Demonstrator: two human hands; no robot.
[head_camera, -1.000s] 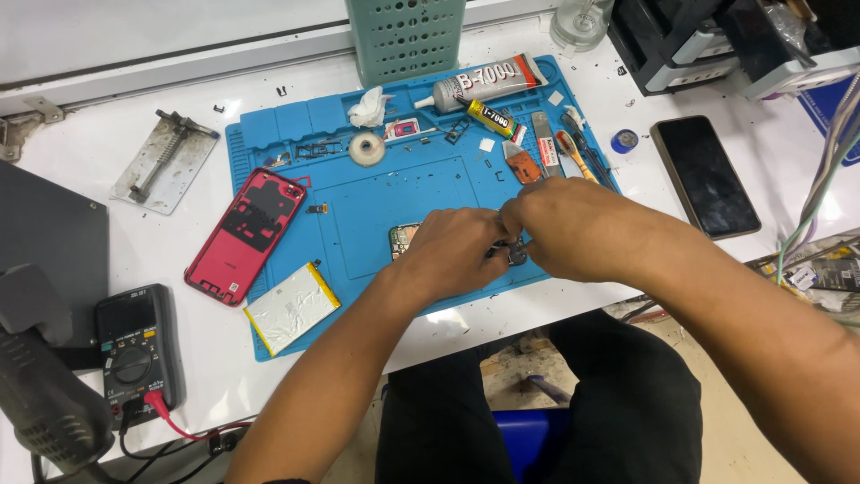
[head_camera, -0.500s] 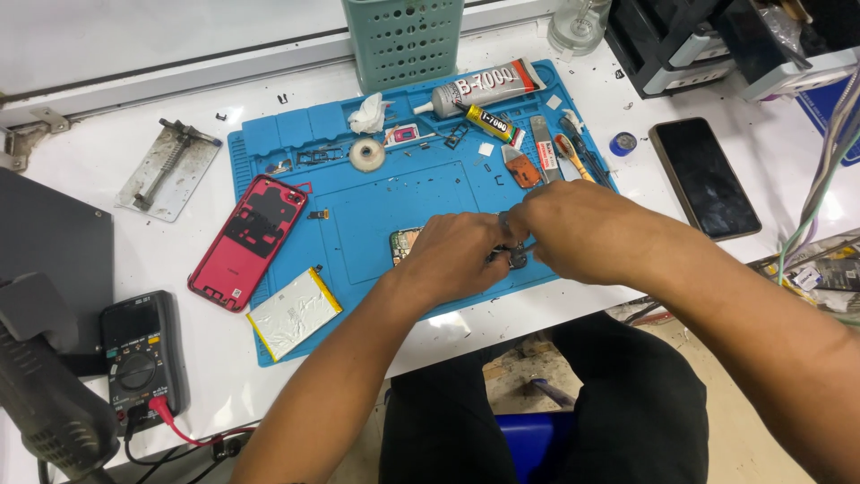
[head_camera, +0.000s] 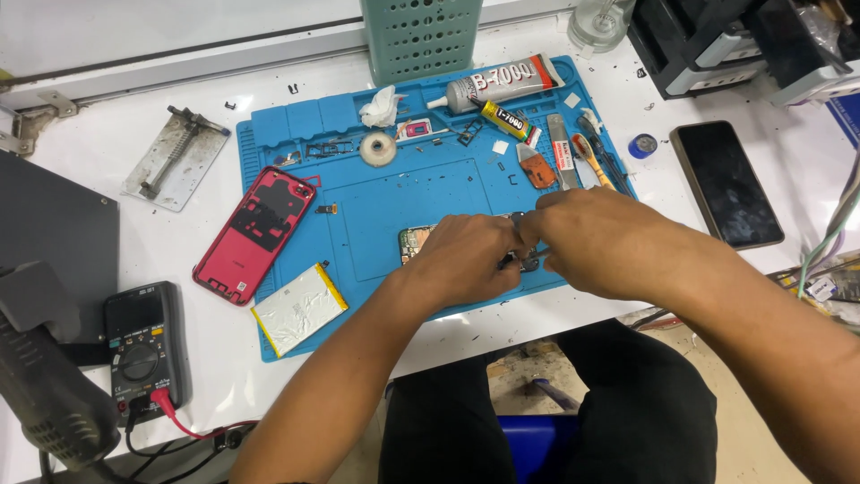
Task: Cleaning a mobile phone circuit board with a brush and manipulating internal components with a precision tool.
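My left hand and my right hand meet over the front middle of a blue work mat. Both press on a small phone circuit board, of which only the green left end shows beyond my fingers. My right hand pinches a thin metal tool whose tip peeks out between the hands; most of it is hidden. A red phone back cover lies on the mat's left edge. A flat silver battery rests at the mat's front left corner.
Two glue tubes, a tape roll, an orange pick and small tools line the mat's back. A black phone lies right. A multimeter, a hot-air handle and a metal clamp sit left. A green basket stands behind.
The hands stay together on the board with only slight finger shifts. Nothing else on the table has moved.
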